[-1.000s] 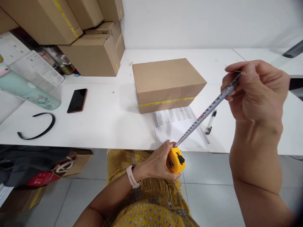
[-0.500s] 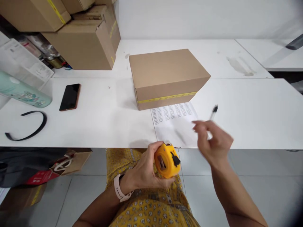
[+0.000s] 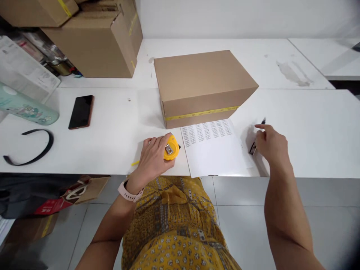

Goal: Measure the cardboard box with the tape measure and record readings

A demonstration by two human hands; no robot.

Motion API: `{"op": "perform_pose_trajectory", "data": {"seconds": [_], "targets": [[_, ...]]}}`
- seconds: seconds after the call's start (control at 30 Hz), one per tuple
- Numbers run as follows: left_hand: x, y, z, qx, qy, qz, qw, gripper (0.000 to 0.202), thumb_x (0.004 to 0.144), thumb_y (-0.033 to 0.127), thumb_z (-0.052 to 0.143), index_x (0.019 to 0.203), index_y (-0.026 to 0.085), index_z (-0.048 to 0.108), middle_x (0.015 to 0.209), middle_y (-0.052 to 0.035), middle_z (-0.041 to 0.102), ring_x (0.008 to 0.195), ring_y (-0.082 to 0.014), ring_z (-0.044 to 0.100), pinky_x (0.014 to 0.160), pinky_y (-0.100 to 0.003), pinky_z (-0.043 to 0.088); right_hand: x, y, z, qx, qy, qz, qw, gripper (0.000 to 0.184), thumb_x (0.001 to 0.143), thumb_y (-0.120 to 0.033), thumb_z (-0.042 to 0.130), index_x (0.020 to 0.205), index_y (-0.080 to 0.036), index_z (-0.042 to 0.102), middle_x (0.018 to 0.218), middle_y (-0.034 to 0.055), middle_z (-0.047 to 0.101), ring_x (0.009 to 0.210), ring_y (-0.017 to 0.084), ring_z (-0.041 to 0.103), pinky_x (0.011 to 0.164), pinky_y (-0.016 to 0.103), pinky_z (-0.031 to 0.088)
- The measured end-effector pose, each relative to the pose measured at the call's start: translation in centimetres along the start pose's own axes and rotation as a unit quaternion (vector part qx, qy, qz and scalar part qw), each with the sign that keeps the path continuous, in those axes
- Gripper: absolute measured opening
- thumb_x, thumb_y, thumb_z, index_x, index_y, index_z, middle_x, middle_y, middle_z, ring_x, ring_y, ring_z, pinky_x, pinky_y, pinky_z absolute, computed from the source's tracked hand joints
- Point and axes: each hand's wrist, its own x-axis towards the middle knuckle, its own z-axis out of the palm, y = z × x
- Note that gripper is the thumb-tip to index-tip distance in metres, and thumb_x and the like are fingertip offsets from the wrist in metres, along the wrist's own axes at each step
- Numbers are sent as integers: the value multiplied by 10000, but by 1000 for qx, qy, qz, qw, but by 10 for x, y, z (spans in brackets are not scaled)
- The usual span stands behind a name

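My left hand (image 3: pixel 154 155) is closed around a yellow tape measure (image 3: pixel 172 148) at the table's front, left of a printed sheet of paper (image 3: pixel 219 157). A short yellow strip (image 3: pixel 135 163) shows at the other side of this hand. My right hand (image 3: pixel 272 144) is over a pen (image 3: pixel 252 148) lying right of the paper, its index finger stretched out across it. The hand covers the pen's middle; whether the fingers touch it I cannot tell. Behind the paper stands a closed cardboard box (image 3: pixel 202 77) with yellow tape along its side, overlapping the sheet's far edge.
A phone (image 3: pixel 81 111), a black curved band (image 3: pixel 46 150) and a mint-green bottle (image 3: pixel 30 107) lie on the left of the white table (image 3: pixel 118 150). More cardboard boxes (image 3: pixel 92 48) are stacked at the back left. Bags (image 3: pixel 84 191) sit below the table edge.
My left hand has moved forward and left with the tape measure, from over my lap to the table. My right hand has moved right, from above the paper to the pen.
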Motion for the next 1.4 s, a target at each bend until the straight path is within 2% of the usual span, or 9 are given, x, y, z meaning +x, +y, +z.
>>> {"op": "perform_pose_trajectory", "data": {"seconds": [0.13,0.27,0.37,0.47,0.63,0.77,0.9,1.03,1.4], "targets": [[0,0,1,10,43,17,999,685,839,251,696,1460,89,458,1383,-188,649,1237,-360,593,1111,-552,404,-29,-7,-16,359,27,-34,932,206,879,-307,628,1020,-265,772,813,85,744,783,286,723,767,489,564],[-17,26,17,-55,151,88,983,511,929,227,630,1422,142,522,1330,-148,699,1213,-301,637,1037,-483,487,-65,-28,-17,428,-27,-125,895,221,848,-378,761,1061,-318,755,922,45,789,865,282,757,826,512,607],[-29,50,36,-85,109,161,977,406,984,280,571,1364,139,588,1264,-144,741,1063,-271,704,921,-434,546,-83,-50,3,427,-49,-146,891,231,816,-485,814,890,-288,717,762,20,740,694,222,699,693,417,593],[-31,63,52,-31,41,158,986,555,987,444,584,1379,51,580,1465,-247,605,1242,-361,639,1003,-505,517,-90,-73,31,475,-52,-137,868,445,903,-653,657,706,-260,591,558,-25,570,512,150,540,575,343,508],[-25,64,59,45,-50,156,985,799,969,509,634,1542,7,395,1654,-285,344,1549,-394,332,1242,-593,275,-83,-101,57,500,-235,-80,830,569,895,-765,569,1122,-260,701,821,37,730,790,205,704,745,384,574],[-25,64,59,70,-74,147,984,763,967,399,665,1571,36,371,1675,-262,317,1563,-362,321,1263,-567,273,-78,-114,65,451,-249,-55,855,363,797,-568,813,932,-244,717,845,23,718,761,181,663,678,338,545],[-25,66,60,63,-67,135,987,628,991,282,618,1548,61,434,1660,-251,357,1539,-356,373,1247,-574,319,-78,-117,76,405,-180,-89,892,320,881,-516,735,818,-224,621,696,-27,584,608,122,510,565,290,438],[-24,67,64,78,-27,136,987,477,1032,199,521,1494,81,521,1605,-238,457,1485,-346,461,1205,-564,393,-79,-112,84,400,-179,-116,891,286,881,-480,741,940,-223,628,855,2,652,695,133,577,633,304,482],[-24,69,65,97,18,137,986,400,1044,144,484,1427,98,587,1530,-204,563,1425,-317,538,1154,-516,474,-80,-111,81,356,-169,-120,911,271,863,-344,690,748,-253,461,559,-77,413,499,103,362,477,268,305]]}}
